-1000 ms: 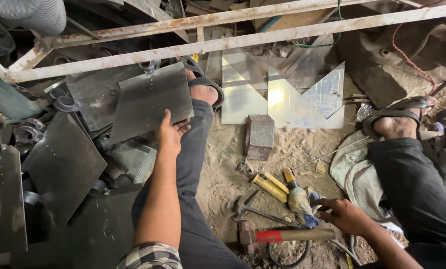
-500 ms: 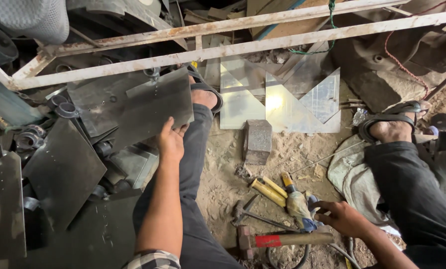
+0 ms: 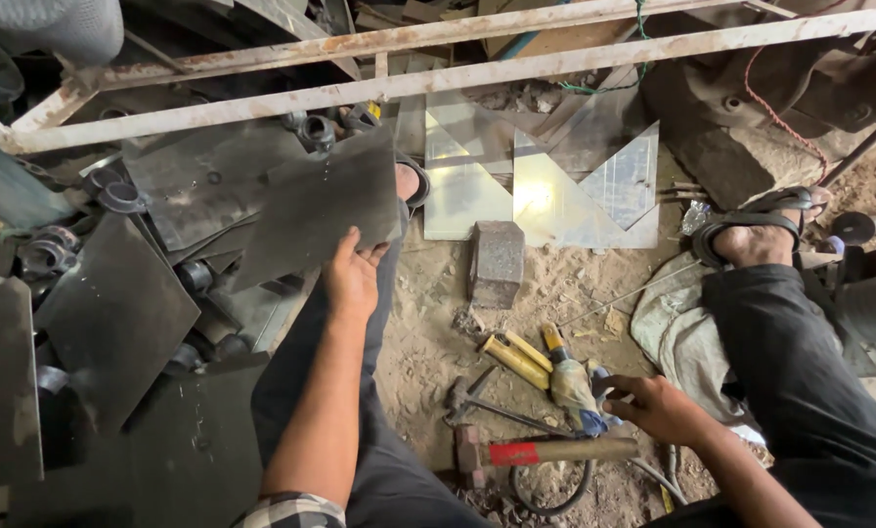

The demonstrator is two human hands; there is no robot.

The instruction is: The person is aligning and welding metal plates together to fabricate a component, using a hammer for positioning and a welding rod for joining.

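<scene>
**Head view: left hand holding a dark metal sheet, right hand at the tools on the floor**

Head camera looks down on our two legs stretched over a sandy floor (image 3: 438, 323). Our left hand (image 3: 352, 279) is extended forward, palm away from us, and its fingers (image 3: 345, 246) are closed on the lower edge of a dark metal sheet (image 3: 316, 205). The sheet is held up and tilted, above the left knee and in front of a pile of similar dark plates (image 3: 115, 313) on our left.

Our right hand (image 3: 658, 406) is low and turned inward, fingers (image 3: 619, 386) loosely curled and partly open. They rest at a cloth-wrapped tool (image 3: 570, 381) lying just beside two yellow handles (image 3: 514, 357). We cannot tell whether the hand grips that tool or only touches it. A hammer (image 3: 546, 452) with a red band and wooden handle lies just below the hand, apart from it.

No container is in use. A few dark pipe fittings (image 3: 115, 196) lie loose among the plates.

A grey stone block (image 3: 498, 262) stands on the sand between our legs. Beyond it, bright triangular metal pieces (image 3: 555, 196) lie flat, one glaring with reflected light. A rusty white frame (image 3: 438, 73) crosses the top of the view and hides what lies behind it. The plate pile is cut off at the left edge, and the right foot's sandal (image 3: 751, 230) is partly covered by its straps.
</scene>
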